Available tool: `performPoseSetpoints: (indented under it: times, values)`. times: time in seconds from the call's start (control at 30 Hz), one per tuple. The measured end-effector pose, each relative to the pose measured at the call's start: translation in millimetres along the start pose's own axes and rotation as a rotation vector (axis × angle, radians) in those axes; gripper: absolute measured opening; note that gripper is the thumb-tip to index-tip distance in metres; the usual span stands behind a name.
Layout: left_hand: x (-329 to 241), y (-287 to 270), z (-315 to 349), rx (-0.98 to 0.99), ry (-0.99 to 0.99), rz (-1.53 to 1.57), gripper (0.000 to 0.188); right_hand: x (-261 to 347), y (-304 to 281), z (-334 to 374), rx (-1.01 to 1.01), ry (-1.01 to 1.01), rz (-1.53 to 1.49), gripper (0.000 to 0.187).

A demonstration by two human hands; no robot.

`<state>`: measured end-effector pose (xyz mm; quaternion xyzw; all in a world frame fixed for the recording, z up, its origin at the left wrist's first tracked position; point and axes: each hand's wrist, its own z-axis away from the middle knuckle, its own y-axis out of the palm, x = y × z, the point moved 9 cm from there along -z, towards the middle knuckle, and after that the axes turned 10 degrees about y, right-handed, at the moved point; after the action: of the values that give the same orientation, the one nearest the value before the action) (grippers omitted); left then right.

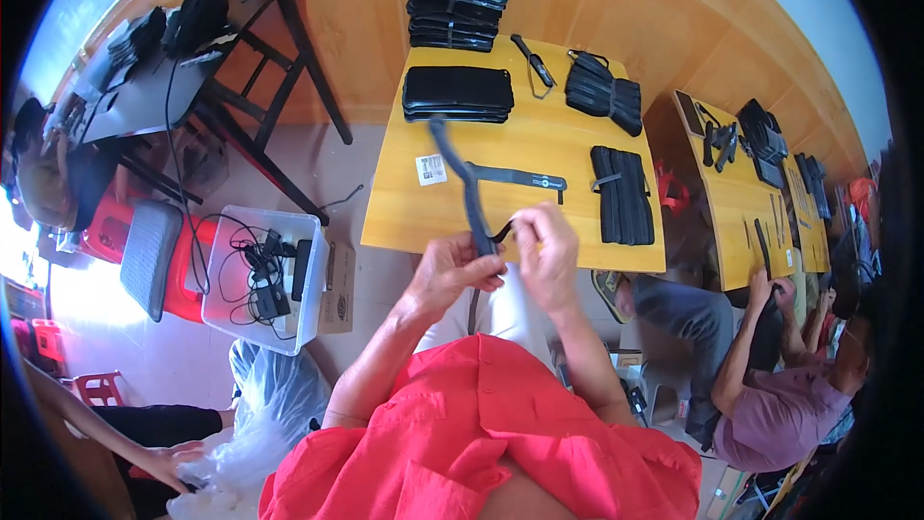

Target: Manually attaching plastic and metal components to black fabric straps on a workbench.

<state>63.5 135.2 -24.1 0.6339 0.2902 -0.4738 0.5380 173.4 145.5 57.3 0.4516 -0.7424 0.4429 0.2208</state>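
Your left hand (pixel 450 274) is closed round the lower end of a black strap (pixel 472 197), thumb laid along it. Its long free part slants up and away over the surface (pixel 385 217); gripping so near the end presumably steadies that end and leaves the rest loose.

Your right hand (pixel 544 250), just beside it, pinches a thin black loop (pixel 501 232) between thumb and finger. Whether the loop belongs to the strap, I cannot tell. Both hands sit in front of your chest, at the near edge, probably for close view and short reach.

Just beyond, a flat strap (pixel 520 176) lies across the middle of the surface, one end passing behind the raised one. Near it, to the left, is a white label (pixel 431 169), flat and within easy reach.

Farther out, a low stack of black pieces (pixel 457 93) lies squared, with a taller stack (pixel 454 10) behind; piling them likely saves room. A looped black strap (pixel 534 65) lies to their right. On the right side sit an upper bundle (pixel 603 94) and a lower bundle (pixel 624 195), each gathered by a band, perhaps to keep its pieces together.
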Motion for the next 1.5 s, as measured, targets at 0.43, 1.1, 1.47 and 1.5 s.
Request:
performPoseSetpoints:
  times: [0.43, 1.1, 1.47, 1.5]
  values:
    - [11.1, 23.4, 76.1, 0.485, -0.255, -0.123, 0.014, -80.6, -163.2, -81.9, -0.616, -0.033, 0.589, 0.007]
    - [23.2, -125.7, 16.7, -0.334, -0.087, -0.407, 0.018, -114.7, -250.4, -65.5, -0.581, 0.227, -0.081, 0.017]
    - [33.3, -159.9, -0.6, -0.639, 0.166, -1.127, 0.024, -104.5, -186.7, -13.8, -0.368, 0.390, -0.143, 0.016]
    - [34.0, -161.1, -0.5, -0.633, 0.163, -1.126, 0.024, -102.4, -186.0, -11.0, -0.371, 0.394, -0.139, 0.016]
